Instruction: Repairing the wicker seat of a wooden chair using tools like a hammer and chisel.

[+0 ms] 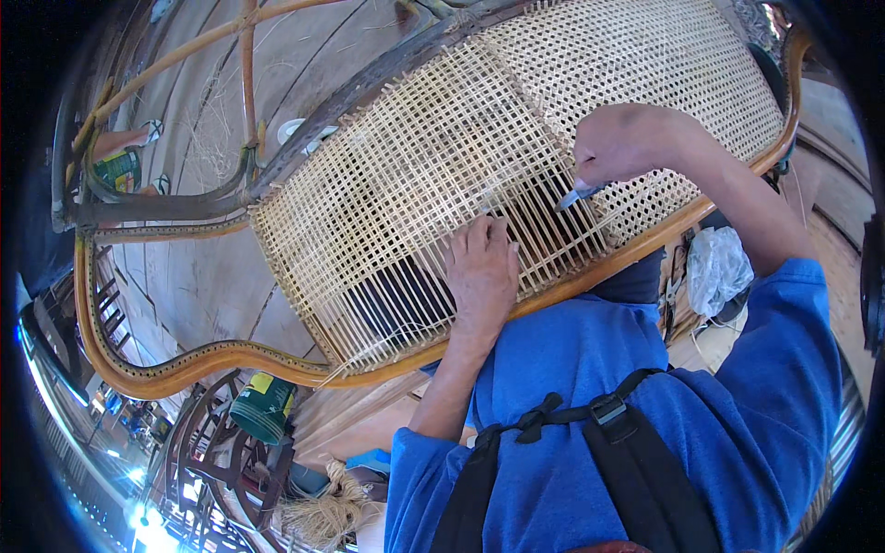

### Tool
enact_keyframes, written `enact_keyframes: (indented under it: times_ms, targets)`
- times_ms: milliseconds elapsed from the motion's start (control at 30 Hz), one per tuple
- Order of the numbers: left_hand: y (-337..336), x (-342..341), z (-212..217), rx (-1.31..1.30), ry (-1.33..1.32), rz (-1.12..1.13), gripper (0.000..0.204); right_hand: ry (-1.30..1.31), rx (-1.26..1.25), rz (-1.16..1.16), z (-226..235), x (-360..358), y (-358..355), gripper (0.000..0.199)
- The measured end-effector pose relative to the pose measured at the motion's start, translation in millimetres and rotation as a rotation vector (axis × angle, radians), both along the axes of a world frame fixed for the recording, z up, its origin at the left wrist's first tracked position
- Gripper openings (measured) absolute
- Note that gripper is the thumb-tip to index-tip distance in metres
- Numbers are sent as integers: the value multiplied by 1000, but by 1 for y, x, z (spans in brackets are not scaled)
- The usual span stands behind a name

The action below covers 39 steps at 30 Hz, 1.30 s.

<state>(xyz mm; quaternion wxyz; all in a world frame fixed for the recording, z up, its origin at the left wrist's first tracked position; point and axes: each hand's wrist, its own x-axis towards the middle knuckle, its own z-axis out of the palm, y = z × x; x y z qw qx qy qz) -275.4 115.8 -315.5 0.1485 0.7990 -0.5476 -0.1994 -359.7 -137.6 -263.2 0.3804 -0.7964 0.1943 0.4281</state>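
Observation:
A pale woven cane panel [406, 175] stretches across a curved brown wooden frame [198, 359]. Its upper part is closely latticed, while along the near edge there are only parallel strands with dark gaps between them. My left hand [481, 272] rests palm down on these strands, fingers slightly bent and apart, holding nothing I can see. To its right, my right hand [627, 143] is closed around a small tool with a pale metal tip [570, 199]. That tip points down at the weave beside the open strands; my fist hides the tool's handle.
A green bucket [263, 405] stands on the floor past the near rail, with a bundle of loose fibre [327, 507] lower down. At right lies a clear plastic bag [717, 272] beside pliers [673, 290]. Another wooden frame [249, 83] rises at the far left.

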Motion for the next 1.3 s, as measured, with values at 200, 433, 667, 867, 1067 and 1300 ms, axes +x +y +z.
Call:
enact_keyframes:
  times_ms: [200,433,667,867,1067,1300]
  targets:
    - [4,-1,-7,-44,-24,-20,29,-261,-152,57,-13,-2,3,26]
    - [-29,18,-32,-160,-83,51,21,-308,-76,-44,-14,-8,3,22]
    - [-30,15,-43,-140,-56,107,18,-339,22,-181,-34,1,7,21]
    - [-33,18,-47,-157,-4,125,18,-204,111,-156,-46,7,-2,22]
    - [-38,21,-48,-98,31,111,19,-235,136,-143,-55,11,-1,22]
    - [-37,22,-48,-92,53,122,19,-209,160,195,-41,49,-6,20]
